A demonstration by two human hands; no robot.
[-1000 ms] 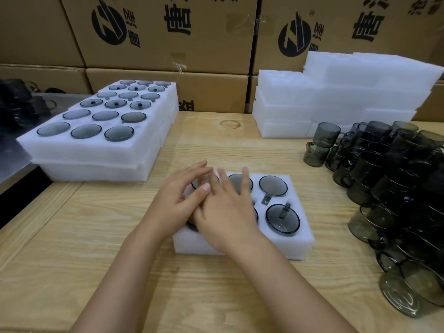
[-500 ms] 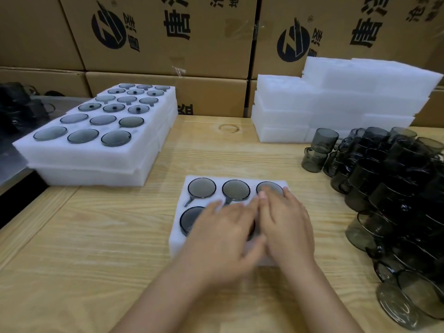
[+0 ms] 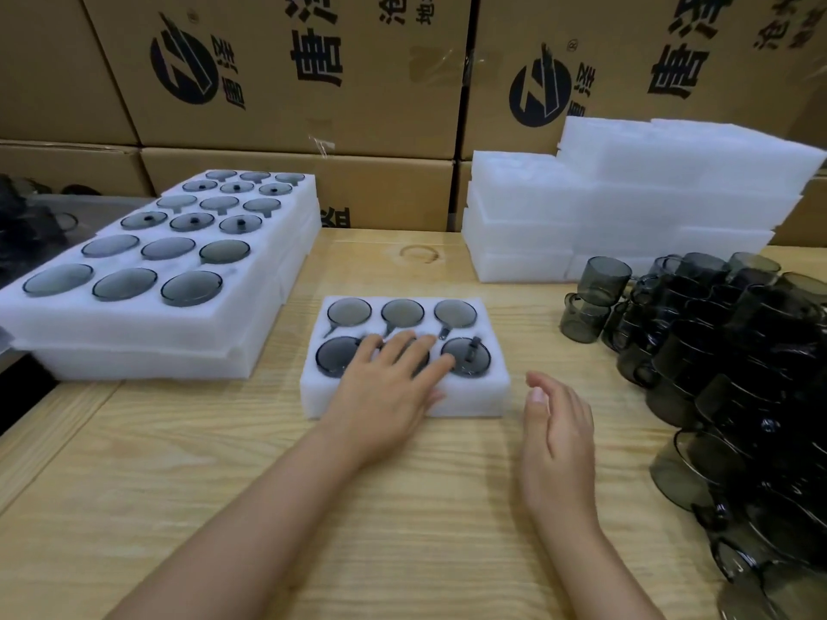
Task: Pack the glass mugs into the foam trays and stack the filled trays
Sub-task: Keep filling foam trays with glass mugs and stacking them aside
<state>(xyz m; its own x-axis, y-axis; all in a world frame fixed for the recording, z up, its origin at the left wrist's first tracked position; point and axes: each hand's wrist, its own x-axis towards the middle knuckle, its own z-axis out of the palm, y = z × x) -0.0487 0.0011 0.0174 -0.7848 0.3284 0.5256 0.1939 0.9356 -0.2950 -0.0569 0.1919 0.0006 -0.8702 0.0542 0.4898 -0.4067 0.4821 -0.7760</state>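
Far left of the worktop [image 3: 402, 521]: stack of filled trays [image 3: 147, 337]. Centre: six-cell foam tray [image 3: 476, 398], every cell holding a smoky grey glass mug [image 3: 402, 311], seated about flush with the foam. Left hand [image 3: 389, 387] lies flat, fingers straight, over the front middle cell. Right hand [image 3: 559, 436], pressing the tray half a second ago, has come off and hangs relaxed just beside its right edge, holding nothing. Judgement: tray full, ready to stack. Loose mugs [image 3: 716, 351] piled right.
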